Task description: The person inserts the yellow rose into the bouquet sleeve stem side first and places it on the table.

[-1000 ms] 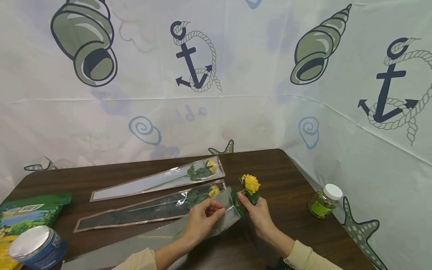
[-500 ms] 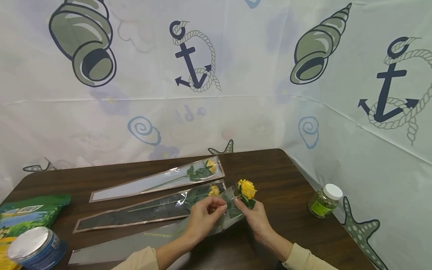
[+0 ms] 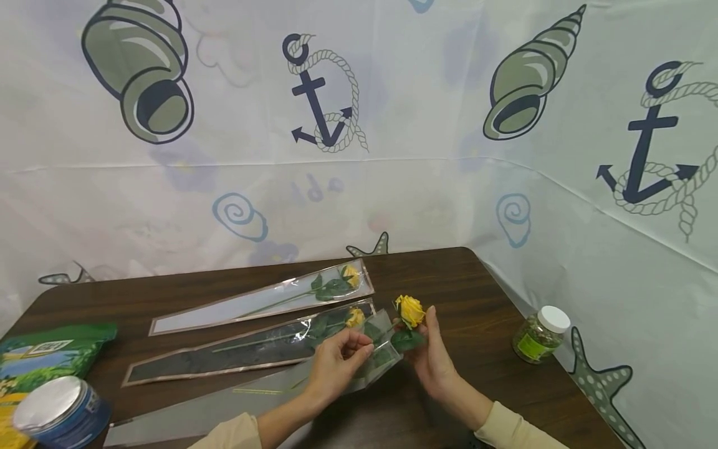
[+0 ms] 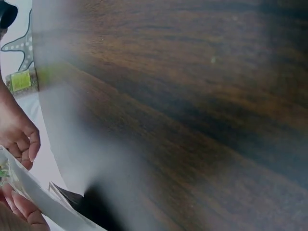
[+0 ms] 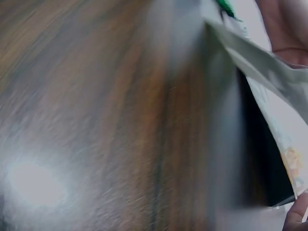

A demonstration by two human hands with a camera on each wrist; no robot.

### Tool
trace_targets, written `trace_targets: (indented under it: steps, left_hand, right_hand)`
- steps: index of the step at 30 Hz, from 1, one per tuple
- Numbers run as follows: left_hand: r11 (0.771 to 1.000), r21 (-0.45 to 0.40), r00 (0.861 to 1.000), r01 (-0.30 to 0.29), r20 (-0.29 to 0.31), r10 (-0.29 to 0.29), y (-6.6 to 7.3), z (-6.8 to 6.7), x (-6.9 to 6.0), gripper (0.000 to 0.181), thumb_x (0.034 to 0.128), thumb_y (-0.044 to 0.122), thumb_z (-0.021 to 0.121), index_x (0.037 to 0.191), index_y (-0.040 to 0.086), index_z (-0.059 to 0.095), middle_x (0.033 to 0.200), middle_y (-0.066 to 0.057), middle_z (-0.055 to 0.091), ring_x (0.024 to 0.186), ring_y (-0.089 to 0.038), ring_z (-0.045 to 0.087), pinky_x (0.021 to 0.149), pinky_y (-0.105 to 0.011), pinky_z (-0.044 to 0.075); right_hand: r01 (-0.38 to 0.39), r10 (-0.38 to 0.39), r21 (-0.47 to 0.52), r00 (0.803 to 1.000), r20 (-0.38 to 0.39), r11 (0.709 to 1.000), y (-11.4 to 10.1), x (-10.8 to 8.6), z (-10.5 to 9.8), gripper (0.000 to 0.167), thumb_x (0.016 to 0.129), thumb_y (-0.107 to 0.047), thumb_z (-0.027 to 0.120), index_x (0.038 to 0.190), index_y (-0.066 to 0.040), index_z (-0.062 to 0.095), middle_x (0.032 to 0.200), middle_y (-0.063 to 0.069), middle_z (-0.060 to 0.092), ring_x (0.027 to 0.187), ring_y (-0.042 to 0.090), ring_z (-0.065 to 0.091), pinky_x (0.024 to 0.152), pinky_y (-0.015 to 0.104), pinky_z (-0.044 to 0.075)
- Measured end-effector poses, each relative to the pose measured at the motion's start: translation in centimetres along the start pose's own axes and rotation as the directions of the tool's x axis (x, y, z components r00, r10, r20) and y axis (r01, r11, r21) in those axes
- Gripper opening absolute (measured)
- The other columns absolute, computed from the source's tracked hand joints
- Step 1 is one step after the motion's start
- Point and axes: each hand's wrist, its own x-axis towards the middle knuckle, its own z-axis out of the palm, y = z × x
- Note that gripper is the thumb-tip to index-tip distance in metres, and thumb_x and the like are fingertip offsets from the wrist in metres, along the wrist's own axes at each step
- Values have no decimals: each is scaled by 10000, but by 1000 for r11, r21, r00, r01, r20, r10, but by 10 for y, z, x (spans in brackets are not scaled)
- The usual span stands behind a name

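My left hand (image 3: 340, 363) pinches a long grey see-through flower sleeve (image 3: 193, 408) near its wide end, thumb against fingers. A yellow rose (image 3: 410, 311) stands out of that end, its bloom and a green leaf (image 3: 406, 340) outside; some foliage shows through the film. My right hand (image 3: 434, 368) is right beside the bloom, fingers extended upward and partly behind the flower and leaf. The left wrist view catches the sleeve edge (image 4: 45, 202) and the right hand (image 4: 18, 137) past it. The right wrist view has the sleeve's film (image 5: 269, 67) at its right side.
Two filled sleeves, one white (image 3: 224, 310) and one black (image 3: 191, 362), each with a yellow rose, lie behind on the brown table (image 3: 449, 280). A blue tin (image 3: 64, 411) and a green-yellow bag (image 3: 50, 355) stand left, a white-lidded jar (image 3: 540, 335) right.
The rose has shifted left and down with the right hand, nearer the sleeve's end. The right hand's thumb has since let go of the rose and its fingers have straightened. The left hand keeps its pinch.
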Motion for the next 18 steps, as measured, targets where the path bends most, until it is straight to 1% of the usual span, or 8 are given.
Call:
trace_targets:
  steps: [2,4,7,9,12,14,16,18]
  left_hand:
    - [1000,4,1000,1,5,-1,0,0,0,56,809,94,720,841,82,676,749,-17,670,635,-1,560,621,-187,487]
    - [1000,5,1000,2,7,-2,2,-1,-1,56,808,92,720,840,80,676,748,-20,671,634,0,559,618,-186,487]
    - [1000,0,1000,2,6,-2,1,-1,-2,61,807,99,724,837,75,676,747,-24,672,635,-2,559,617,-183,484]
    - [1000,-4,1000,7,5,-7,1,-1,-2,58,806,96,725,836,79,678,745,-24,674,632,-5,562,617,-182,484]
    - [1000,-11,1000,4,1,-4,0,-1,-1,53,808,89,722,835,83,677,745,-24,675,632,-5,563,616,-182,484]
    - [1000,-19,1000,3,-3,-3,0,-1,0,50,808,77,720,835,83,678,746,-26,675,634,-7,565,618,-183,485]
    - [1000,-21,1000,1,-8,-1,0,-1,0,50,808,74,718,837,86,679,747,-24,674,637,-8,564,619,-183,483]
    - [1000,-22,1000,-4,-11,4,1,-2,1,50,809,74,718,838,90,681,746,-22,674,639,-9,565,622,-184,482]
  right_hand:
    - [-39,40,64,999,-7,997,-1,2,-1,607,945,-639,200,1092,-177,566,943,-81,597,922,80,546,888,334,340]
    - [-59,64,143,998,-29,988,-2,3,0,512,970,-578,272,1077,-171,562,924,-59,603,898,96,554,873,325,360]
    - [-65,77,224,996,-44,972,-3,4,0,389,990,-480,323,1083,-166,533,911,-30,589,873,115,553,848,311,391]
    - [-60,73,252,996,-46,966,-4,4,-1,339,995,-431,328,1098,-168,516,926,-26,572,881,116,546,851,299,408]
    - [-49,57,237,998,-29,970,-5,4,-2,338,997,-412,316,1158,-165,482,1014,-51,542,951,98,519,922,295,377]
    - [-38,42,181,999,-15,983,-5,3,-3,390,996,-419,307,1249,-148,431,1103,-60,509,1033,93,484,980,311,323]
    - [-28,27,113,1000,7,993,-5,2,-3,470,997,-421,296,1353,-118,346,1227,-38,451,1135,109,424,1027,346,260]
    - [-22,21,43,1000,17,999,-4,1,-3,534,995,-418,305,1410,-84,264,1309,8,390,1195,147,376,1028,373,243]
